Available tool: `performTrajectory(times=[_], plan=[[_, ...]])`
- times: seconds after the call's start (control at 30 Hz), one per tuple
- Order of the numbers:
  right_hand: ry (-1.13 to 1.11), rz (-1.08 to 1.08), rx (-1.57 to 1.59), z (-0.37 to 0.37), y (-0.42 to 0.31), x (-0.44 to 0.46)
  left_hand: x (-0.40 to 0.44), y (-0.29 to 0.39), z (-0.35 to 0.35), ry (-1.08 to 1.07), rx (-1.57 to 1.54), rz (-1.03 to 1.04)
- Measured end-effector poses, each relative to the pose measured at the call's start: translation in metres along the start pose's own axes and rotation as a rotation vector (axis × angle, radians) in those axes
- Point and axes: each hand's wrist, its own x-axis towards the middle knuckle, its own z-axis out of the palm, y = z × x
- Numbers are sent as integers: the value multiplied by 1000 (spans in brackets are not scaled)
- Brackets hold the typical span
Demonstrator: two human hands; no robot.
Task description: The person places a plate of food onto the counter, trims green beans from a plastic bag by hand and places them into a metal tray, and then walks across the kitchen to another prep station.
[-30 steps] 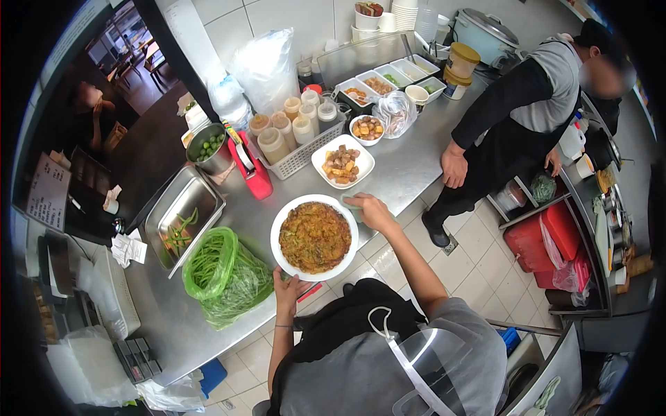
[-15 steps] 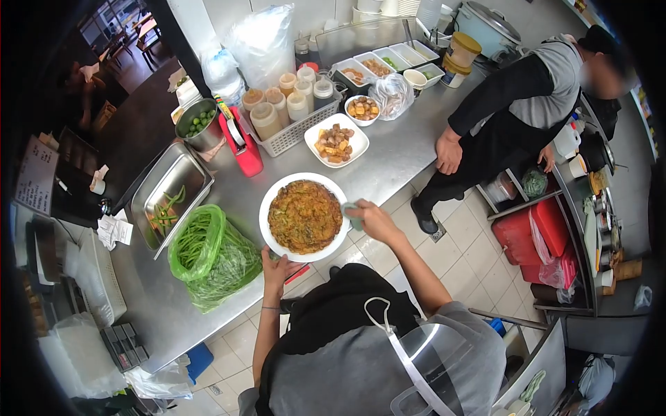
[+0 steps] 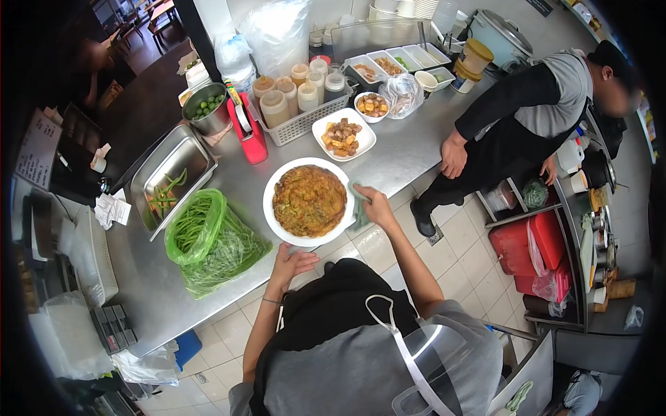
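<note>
A round white plate (image 3: pixel 269 225) bearing a wide, browned, omelette-like patty (image 3: pixel 309 201) is at the counter's front edge. My right hand (image 3: pixel 377 206) pinches a green cloth (image 3: pixel 360 211) against the plate's right rim. Below the plate, my left hand (image 3: pixel 294 265) has its fingers stretched out, holding nothing, apart from the rim. To its left lies a green plastic bag (image 3: pixel 225 260) of long green beans (image 3: pixel 198 225). Behind the plate stands a square white dish (image 3: pixel 368 141) with browned cubes of food (image 3: pixel 341 136).
A steel pan (image 3: pixel 149 177), a pot of green citrus (image 3: pixel 207 111), a red tape dispenser (image 3: pixel 246 132) and a basket (image 3: pixel 291 130) of sauce bottles line the counter (image 3: pixel 239 182). A co-worker (image 3: pixel 527 104) leans a hand on the counter at the right. Topping trays (image 3: pixel 392 64) stand behind.
My left hand has come off the plate's lower rim, and its fingers now extend to the right. My right hand stays at the right rim with the cloth. The view has shifted slightly.
</note>
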Motion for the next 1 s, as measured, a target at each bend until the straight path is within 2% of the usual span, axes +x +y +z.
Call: performTrajectory(times=[0.03,0.1,0.17,0.23,0.3,0.33,0.37,0.43,0.53,0.6,0.63,0.73,0.83,0.9,0.97,1.0], plan=[[38,-21,21,-4,-4,4,0,0,-3,-75,13,-55],[28,-37,-16,-10,-13,-1,4,2,-9,-53,16,-55],[-69,15,-197,-10,-19,-24,6,9,-9,151,11,64],[-137,-31,-254,-19,-17,-40,11,12,-12,181,-52,100],[-442,26,-44,-29,-18,-50,18,7,-17,212,-112,127],[-325,34,31,-23,-12,-54,25,2,-21,176,-120,130],[-329,31,33,-17,-5,-53,31,-2,-26,139,-128,135],[-28,103,77,-5,-4,-49,33,-1,-22,196,-158,127],[-6,94,56,4,-6,-48,37,0,-16,204,-154,129],[-25,132,72,2,-3,-47,35,-1,-2,256,-365,192],[-25,130,70,3,5,-47,39,-2,-2,255,-367,194],[-67,196,254,2,17,-43,56,-7,-7,233,-505,248],[-56,180,288,-3,12,-38,75,0,-11,337,-380,266],[-40,184,331,-4,12,-37,77,15,-2,463,-189,204],[-47,207,382,-5,20,-37,132,-26,-41,608,103,324],[-30,215,380,-5,21,-38,117,-11,-31,612,132,321]])
